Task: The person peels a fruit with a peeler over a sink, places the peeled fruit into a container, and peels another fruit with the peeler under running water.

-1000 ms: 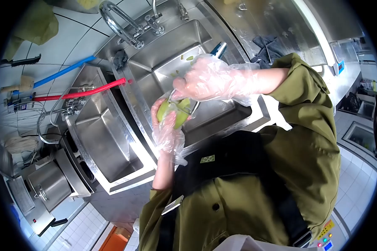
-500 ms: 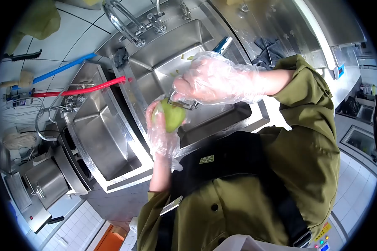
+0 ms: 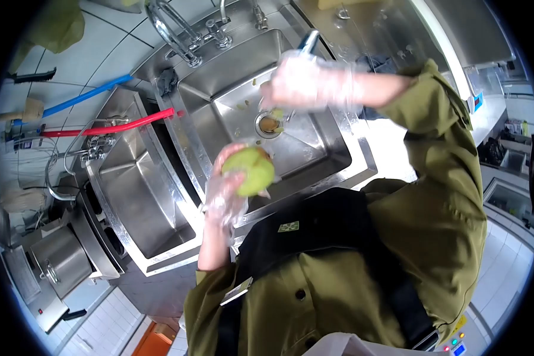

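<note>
My left hand [image 3: 225, 190], in a clear plastic glove, is closed around a round green fruit [image 3: 250, 171] over the near left edge of the steel sink [image 3: 302, 145]. Above the basin and to the right is my right hand [image 3: 299, 80], also gloved and blurred by motion. It grips a peeler, whose blue and silver handle [image 3: 309, 41] sticks out beyond the fist; the metal head shows faintly below the fingers. Green peel pieces [image 3: 277, 114] lie round the drain [image 3: 268, 124] and on the basin floor.
Steel faucets [image 3: 187, 50] stand behind the sink. On the left are a second basin [image 3: 139, 196], a red hose [image 3: 124, 126], a blue hose [image 3: 89, 95] and a steel pot [image 3: 59, 255]. A dark cloth [image 3: 167, 80] lies at the sink's back left corner.
My right hand has moved up and away from the fruit with the peeler, uncovering the drain. My left hand has shifted slightly down, and the fruit is turned a little.
</note>
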Demonstrator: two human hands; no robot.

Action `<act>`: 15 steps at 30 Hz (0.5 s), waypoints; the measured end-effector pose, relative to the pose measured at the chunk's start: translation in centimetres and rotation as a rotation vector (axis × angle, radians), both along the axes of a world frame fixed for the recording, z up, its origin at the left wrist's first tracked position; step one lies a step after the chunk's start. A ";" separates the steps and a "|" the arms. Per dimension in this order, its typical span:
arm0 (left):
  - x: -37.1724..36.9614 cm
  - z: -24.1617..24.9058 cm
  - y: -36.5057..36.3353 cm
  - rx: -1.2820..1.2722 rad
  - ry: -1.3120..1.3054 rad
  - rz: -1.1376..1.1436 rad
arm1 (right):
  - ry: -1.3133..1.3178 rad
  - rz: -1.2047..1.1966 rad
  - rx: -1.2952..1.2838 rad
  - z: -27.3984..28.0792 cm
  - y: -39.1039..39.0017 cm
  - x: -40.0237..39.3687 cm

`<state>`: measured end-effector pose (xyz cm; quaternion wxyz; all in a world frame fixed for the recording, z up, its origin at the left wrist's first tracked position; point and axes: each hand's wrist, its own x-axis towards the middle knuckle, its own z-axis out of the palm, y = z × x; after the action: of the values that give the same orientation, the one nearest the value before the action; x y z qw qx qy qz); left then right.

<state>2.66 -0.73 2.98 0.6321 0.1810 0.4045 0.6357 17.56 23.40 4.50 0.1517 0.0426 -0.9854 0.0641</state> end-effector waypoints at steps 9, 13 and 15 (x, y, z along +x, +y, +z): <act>0.1 1.6 1.1 -0.188 -0.034 -0.068 | 0.460 0.078 0.071 3.6 -4.1 -0.2; -0.2 2.7 1.1 -0.330 -0.076 -0.132 | 0.146 0.151 0.122 4.0 -4.9 -1.1; -0.2 2.7 1.2 -0.341 -0.088 -0.134 | 0.135 0.197 0.148 5.0 -5.2 -1.1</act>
<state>2.47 0.49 5.67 0.7118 0.0698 0.4652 0.5216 16.45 18.24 9.46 0.2070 0.1546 -0.9660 0.0029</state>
